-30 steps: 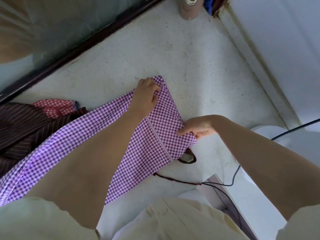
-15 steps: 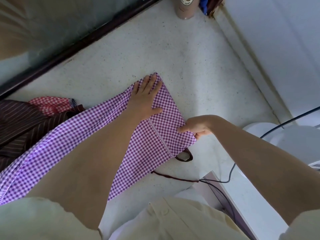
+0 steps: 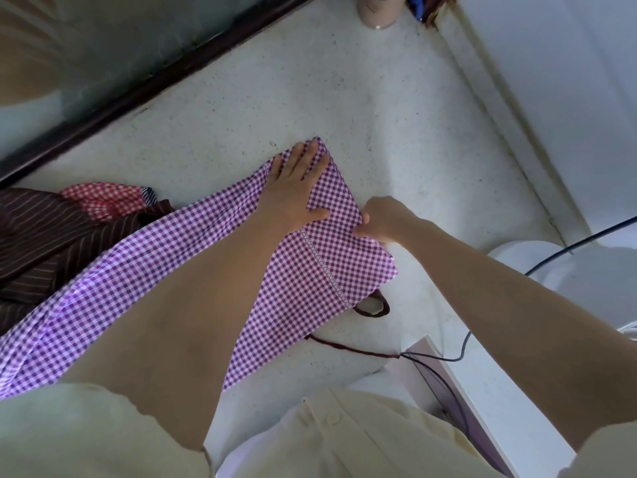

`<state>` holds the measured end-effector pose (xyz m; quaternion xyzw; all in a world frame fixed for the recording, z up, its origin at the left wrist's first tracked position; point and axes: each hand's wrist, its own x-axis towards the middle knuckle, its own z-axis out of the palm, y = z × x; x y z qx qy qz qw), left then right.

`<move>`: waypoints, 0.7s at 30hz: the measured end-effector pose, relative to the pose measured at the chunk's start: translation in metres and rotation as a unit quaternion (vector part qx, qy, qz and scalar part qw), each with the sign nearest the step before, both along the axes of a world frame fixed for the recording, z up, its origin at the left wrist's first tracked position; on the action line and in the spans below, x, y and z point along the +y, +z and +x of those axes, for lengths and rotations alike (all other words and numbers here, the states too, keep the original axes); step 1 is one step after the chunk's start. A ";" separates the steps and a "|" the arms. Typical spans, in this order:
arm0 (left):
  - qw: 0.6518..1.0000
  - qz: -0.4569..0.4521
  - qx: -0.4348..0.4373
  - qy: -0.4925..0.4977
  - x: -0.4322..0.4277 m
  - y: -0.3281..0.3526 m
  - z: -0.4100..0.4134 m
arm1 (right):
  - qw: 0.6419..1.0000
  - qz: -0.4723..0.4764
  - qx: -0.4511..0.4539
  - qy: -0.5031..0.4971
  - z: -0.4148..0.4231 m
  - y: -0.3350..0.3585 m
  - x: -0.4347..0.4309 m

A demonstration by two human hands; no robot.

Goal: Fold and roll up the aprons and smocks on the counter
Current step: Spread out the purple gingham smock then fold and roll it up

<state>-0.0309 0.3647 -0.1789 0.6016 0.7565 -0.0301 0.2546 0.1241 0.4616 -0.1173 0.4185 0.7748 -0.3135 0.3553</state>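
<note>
A purple-and-white checked apron [image 3: 303,284] lies in a long folded strip across the pale counter [image 3: 310,91], with dark tie strings [image 3: 372,307] trailing from its near edge. My left hand [image 3: 293,184] lies flat on the strip's far end, fingers straight, pressing it down. My right hand [image 3: 382,219] pinches the apron's right edge with curled fingers. At the left lie a dark brown striped garment [image 3: 44,236] and a red checked cloth [image 3: 103,200], partly under the purple strip.
A cup [image 3: 377,12] stands at the counter's far edge beside a blue item in the corner. A white rounded appliance [image 3: 551,267] with a black cable [image 3: 458,357] sits at the right. A dark frame [image 3: 144,88] and glass border the counter's left side.
My left hand opened from gripping the far corner and now lies flat on the cloth. My right hand slid along the right edge toward the far end.
</note>
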 end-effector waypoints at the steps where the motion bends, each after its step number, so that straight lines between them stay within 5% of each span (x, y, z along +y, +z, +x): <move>1: 1.000 0.001 0.001 -0.001 0.000 -0.001 0.000 | 0.999 -0.019 -0.026 -0.003 0.002 -0.002 -0.001; 5: 1.000 0.006 -0.010 0.008 -0.002 -0.001 -0.001 | 0.985 0.101 -0.097 0.097 -0.004 0.008 0.004; 8: 0.993 0.058 -0.095 0.045 -0.003 0.008 -0.004 | 0.963 0.214 0.117 0.112 -0.020 0.004 -0.009; 11: 0.974 0.157 -0.113 0.119 -0.018 0.025 -0.007 | 0.915 0.192 0.329 0.132 -0.036 -0.017 -0.041; 16: 0.941 0.281 0.028 0.187 -0.103 0.049 -0.020 | 0.922 0.169 0.207 0.280 -0.045 -0.072 -0.072; 21: 0.890 0.217 0.197 0.349 -0.202 0.062 -0.021 | 0.925 0.175 0.191 0.280 -0.048 -0.071 -0.077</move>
